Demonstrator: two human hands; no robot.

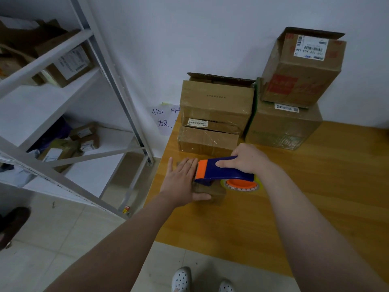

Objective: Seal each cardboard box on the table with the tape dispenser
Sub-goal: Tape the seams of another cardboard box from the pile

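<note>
A small cardboard box point(212, 193) sits near the left edge of the table point(315, 197). The left hand point(181, 182) lies flat on its top, fingers straight and thumb along the near side. The right hand point(248, 159) grips the blue tape dispenser point(223, 172), whose orange cutter end rests on the box just beside the left fingers. Four more boxes point(216, 106) are stacked along the far edge, against the wall.

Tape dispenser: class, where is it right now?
In the head view, the right hand grips the tape dispenser on the small box, beside the left hand.
</note>
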